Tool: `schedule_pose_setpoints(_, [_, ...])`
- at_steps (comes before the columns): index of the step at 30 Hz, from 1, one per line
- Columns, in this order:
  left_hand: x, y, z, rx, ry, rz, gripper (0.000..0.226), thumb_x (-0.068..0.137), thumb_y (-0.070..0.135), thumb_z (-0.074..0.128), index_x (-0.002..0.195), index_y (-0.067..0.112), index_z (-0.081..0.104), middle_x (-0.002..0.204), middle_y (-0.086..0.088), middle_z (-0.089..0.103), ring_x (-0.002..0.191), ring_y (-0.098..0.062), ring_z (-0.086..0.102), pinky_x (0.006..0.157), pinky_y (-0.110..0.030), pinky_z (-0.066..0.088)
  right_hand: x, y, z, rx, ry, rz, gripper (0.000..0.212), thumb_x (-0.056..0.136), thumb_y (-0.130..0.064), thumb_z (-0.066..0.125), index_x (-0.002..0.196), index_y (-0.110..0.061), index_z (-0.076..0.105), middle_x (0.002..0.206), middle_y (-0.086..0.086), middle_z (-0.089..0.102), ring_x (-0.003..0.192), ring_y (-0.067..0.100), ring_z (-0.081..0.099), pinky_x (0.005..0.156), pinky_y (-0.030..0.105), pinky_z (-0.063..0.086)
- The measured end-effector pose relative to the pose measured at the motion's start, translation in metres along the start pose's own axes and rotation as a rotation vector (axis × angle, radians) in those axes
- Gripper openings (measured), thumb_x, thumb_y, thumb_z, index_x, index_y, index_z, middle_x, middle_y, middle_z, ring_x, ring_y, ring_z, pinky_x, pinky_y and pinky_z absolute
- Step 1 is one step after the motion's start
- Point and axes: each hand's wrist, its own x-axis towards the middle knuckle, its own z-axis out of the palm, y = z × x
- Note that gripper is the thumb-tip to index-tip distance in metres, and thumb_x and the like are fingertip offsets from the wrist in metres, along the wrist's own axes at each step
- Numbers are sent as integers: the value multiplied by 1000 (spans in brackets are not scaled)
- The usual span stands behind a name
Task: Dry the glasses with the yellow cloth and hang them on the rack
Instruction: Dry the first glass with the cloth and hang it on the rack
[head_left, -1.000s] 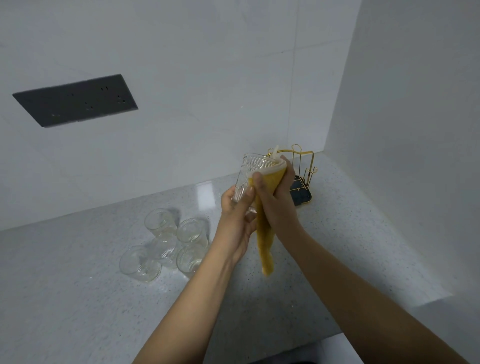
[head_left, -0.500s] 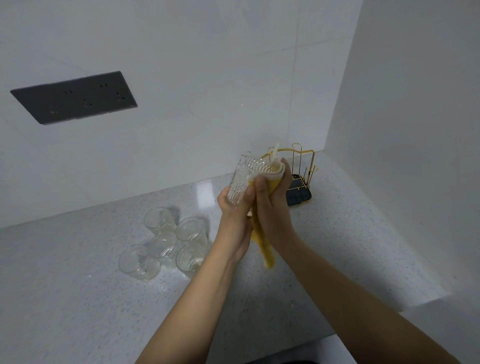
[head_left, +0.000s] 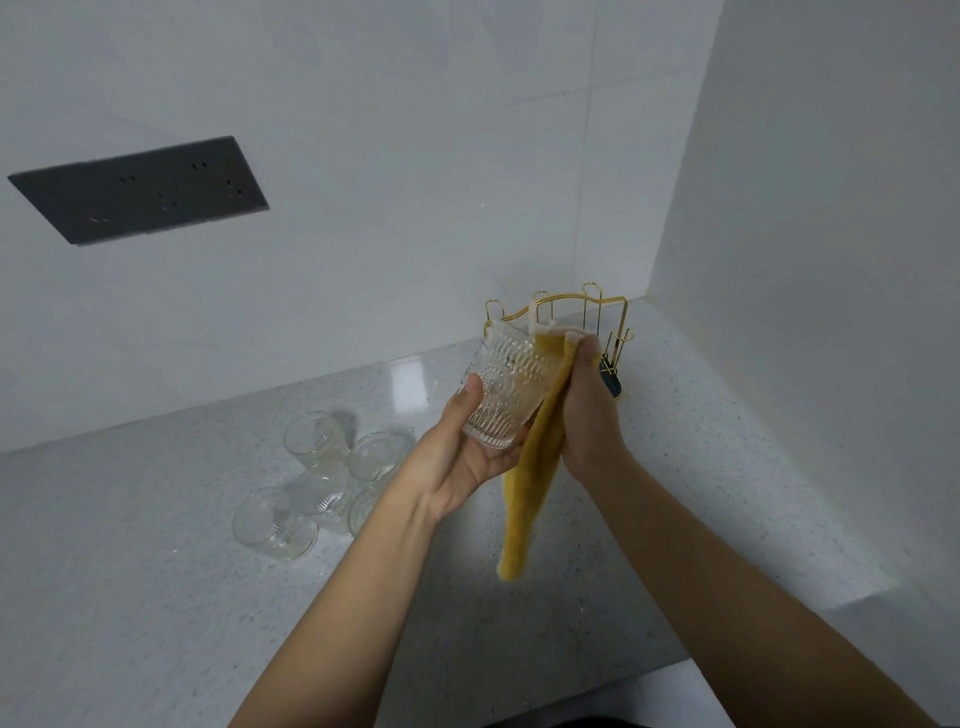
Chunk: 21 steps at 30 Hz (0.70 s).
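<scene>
The left hand's fingers (head_left: 501, 451) are curling under and around the base of a patterned glass (head_left: 506, 387), with the thumb pressing on its near side, so the left hand (head_left: 457, 462) is gripping it in the air above the table (head_left: 675, 467). The right hand (head_left: 587, 410) is clamped on the yellow cloth (head_left: 535, 462), pinching its top edge over the glass rim while the rest is hanging down in a long tail between the two wrists.

Compared with a second ago, the glass is now turned so its ribbed side faces the viewer and more of it is showing; half a second ago the cloth was bunched over the mouth, and now it is pulled to the right side of the rim. This suggests the wiping is working around the glass and drying is still under way.

Just behind the hands, in the corner of the wall, the gold wire rack (head_left: 597, 317) is standing with no glass seen hanging on it. Five more glasses (head_left: 322, 473) are clustered on the table to the left, apparently waiting their turn, in the same place as earlier. A dark socket panel (head_left: 140, 189) is set in the wall above them.
</scene>
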Motion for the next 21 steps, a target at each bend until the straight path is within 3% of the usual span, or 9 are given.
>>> schedule_pose_setpoints(3, [-1,1,-8,21,-2,8,114,39,50,94,135,13,46,106,-13,70,83,-26,70,76,-42,60,-1,-15,-11,215,-20,115,53,94,-55,28,105,-16,62,100,7,70,93,21,66,77,37,54])
schedule_pose_setpoints(5, [-1,2,-10,0,16,26,108,34,47,96,126,14,51,98,-12,72,77,-26,71,70,-40,61,3,-21,-17,242,1,122,56,92,-56,32,115,-12,59,112,9,66,103,23,62,90,44,50])
schedule_pose_setpoints(9, [-1,8,-9,101,76,107,97,35,42,97,116,14,53,101,-9,71,83,-29,71,68,-41,61,-1,-28,-12,-60,0,119,71,85,-68,31,132,-18,49,128,5,57,119,22,52,105,47,38])
schedule_pose_setpoints(12, [-3,10,-8,135,96,173,59,64,27,87,112,16,54,103,-5,69,89,-26,71,70,-42,61,-14,-25,-9,-285,-9,-17,52,97,-51,22,130,-22,49,114,-5,57,104,9,54,93,28,41])
schedule_pose_setpoints(14, [-5,10,-8,134,107,201,42,72,17,71,110,16,54,103,-4,68,88,-23,72,72,-43,61,-20,-25,-9,-396,-43,-74,46,99,-44,20,125,-22,51,110,-3,57,100,11,55,89,28,43])
schedule_pose_setpoints(16, [-6,11,-9,142,100,211,43,70,17,68,111,16,54,105,-6,68,92,-23,72,74,-45,61,-25,-29,-11,-430,-160,-57,44,99,-43,21,111,-23,57,97,-5,62,89,3,58,80,17,44])
schedule_pose_setpoints(18, [-6,11,-11,142,88,203,57,65,26,80,114,13,53,109,-9,69,97,-25,71,76,-48,60,-28,-38,-14,-480,-306,10,47,98,-44,20,113,-21,59,88,-13,59,81,-5,53,86,13,34])
schedule_pose_setpoints(21, [-6,12,-15,156,82,146,98,43,40,95,123,6,49,110,-13,71,99,-33,70,72,-46,61,-28,-48,-18,-566,-435,148,55,95,-46,23,130,-9,46,115,3,56,108,15,50,100,28,29])
